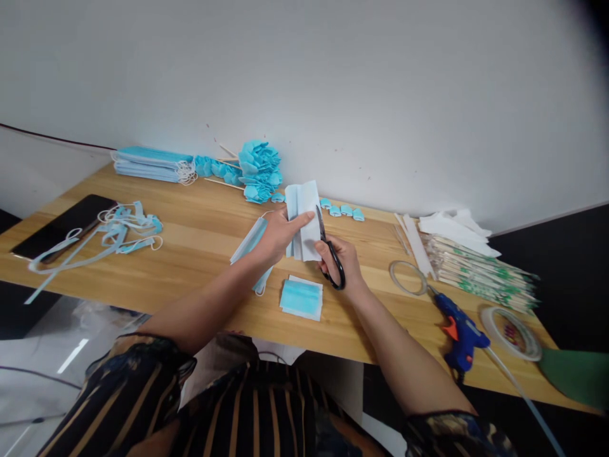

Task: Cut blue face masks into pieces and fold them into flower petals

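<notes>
Left hand (pixel 278 235) is pinching a folded mask piece (pixel 304 209) upright, thumb in front and the other fingers closed behind it; the piece is standing just above those fingertips. Right hand (pixel 340 260) is gripping black-handled scissors (pixel 330 251), fingers curled through the loops. The blades are running up along the piece's right edge and touching it; how far they are parted is hard to tell. Just below both sets of fingers, a small stack of trimmed blue rectangles (pixel 301 298) is lying on the table (pixel 190 279). Under the left wrist a whole mask (pixel 250 241) is lying, uncut by the look of it. Well out past the left fingers lies a tangle of snipped ear loops (pixel 111 231), and beyond it a stack of fresh masks (pixel 150 164). Beyond the fingertips, by the wall, blue folded flowers (pixel 259 168) and a row of small blue rolls (pixel 342 209) are sitting. Judging from this, cutting is partway: some pieces done, plenty of masks left. Off past the right fingers, a glue gun (pixel 459 330) and wrapped sticks (pixel 480 270) are lying unhandled.
</notes>
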`<state>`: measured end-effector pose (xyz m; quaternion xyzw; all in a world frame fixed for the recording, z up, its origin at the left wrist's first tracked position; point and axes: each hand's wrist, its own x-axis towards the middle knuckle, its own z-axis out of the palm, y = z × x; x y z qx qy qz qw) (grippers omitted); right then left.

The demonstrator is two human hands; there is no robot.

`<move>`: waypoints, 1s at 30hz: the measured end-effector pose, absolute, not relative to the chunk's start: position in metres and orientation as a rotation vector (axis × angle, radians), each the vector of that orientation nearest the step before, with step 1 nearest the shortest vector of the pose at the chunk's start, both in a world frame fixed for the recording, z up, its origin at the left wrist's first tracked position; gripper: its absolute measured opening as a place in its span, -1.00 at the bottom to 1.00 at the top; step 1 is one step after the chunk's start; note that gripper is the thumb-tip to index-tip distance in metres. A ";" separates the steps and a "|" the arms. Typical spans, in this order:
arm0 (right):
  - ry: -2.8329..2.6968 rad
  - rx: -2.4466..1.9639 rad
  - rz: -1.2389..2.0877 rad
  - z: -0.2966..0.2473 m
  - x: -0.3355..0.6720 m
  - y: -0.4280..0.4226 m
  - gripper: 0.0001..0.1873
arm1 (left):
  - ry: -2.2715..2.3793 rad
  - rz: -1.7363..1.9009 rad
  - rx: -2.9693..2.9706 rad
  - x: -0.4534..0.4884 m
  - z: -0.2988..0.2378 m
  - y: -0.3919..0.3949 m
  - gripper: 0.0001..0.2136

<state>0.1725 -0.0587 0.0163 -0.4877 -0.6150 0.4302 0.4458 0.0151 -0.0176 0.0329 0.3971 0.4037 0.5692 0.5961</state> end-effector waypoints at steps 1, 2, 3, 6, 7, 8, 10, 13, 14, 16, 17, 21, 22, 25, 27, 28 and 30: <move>-1.521 -1.207 1.068 0.016 0.172 -0.059 -0.36 | 0.937 1.321 0.927 0.015 0.033 -0.018 -0.60; -1.522 -1.207 1.068 0.016 0.172 -0.059 -0.36 | 0.933 1.322 0.930 0.015 0.032 -0.018 -0.59; -1.526 -1.208 1.068 0.016 0.172 -0.059 -0.36 | 0.930 1.321 0.928 0.014 0.032 -0.017 -0.59; -1.534 -1.218 1.068 0.018 0.173 -0.059 -0.38 | 0.919 1.311 0.912 0.014 0.029 -0.016 -0.57; -1.535 -1.221 1.066 0.018 0.173 -0.059 -0.39 | 0.918 1.308 0.912 0.014 0.029 -0.015 -0.56; -1.538 -1.222 1.065 0.019 0.173 -0.059 -0.40 | 0.922 1.313 0.912 0.014 0.029 -0.014 -0.56; -1.544 -1.223 1.065 0.019 0.173 -0.059 -0.42 | 0.936 1.346 0.912 0.013 0.029 -0.012 -0.56; -1.543 -1.227 1.075 0.017 0.172 -0.059 -0.43 | 0.948 1.410 0.908 0.012 0.029 -0.009 -0.57; -1.540 -1.231 1.076 0.016 0.172 -0.059 -0.43 | 0.948 1.417 0.907 0.012 0.029 -0.008 -0.57; -1.534 -1.234 1.069 0.015 0.172 -0.058 -0.41 | 0.952 1.413 0.911 0.011 0.030 -0.008 -0.57; -1.540 -1.232 1.065 0.015 0.173 -0.058 -0.40 | 0.956 1.411 0.914 0.011 0.030 -0.009 -0.58; -1.623 -1.194 1.034 0.019 0.174 -0.057 -0.32 | 0.954 1.422 0.932 0.010 0.031 -0.011 -0.59; -1.645 -1.182 1.022 0.021 0.174 -0.057 -0.30 | 0.950 1.424 0.933 0.010 0.031 -0.012 -0.58; -1.684 -1.164 0.986 0.025 0.175 -0.057 -0.26 | 0.949 1.422 0.941 0.011 0.032 -0.012 -0.56; -1.697 -1.168 0.968 0.026 0.175 -0.056 -0.26 | 0.963 1.408 0.961 0.012 0.033 -0.013 -0.56; -1.700 -1.171 0.961 0.026 0.175 -0.056 -0.27 | 0.972 1.396 0.976 0.013 0.033 -0.013 -0.57; -1.700 -1.172 0.945 0.026 0.176 -0.056 -0.28 | 0.984 1.370 0.998 0.014 0.034 -0.015 -0.59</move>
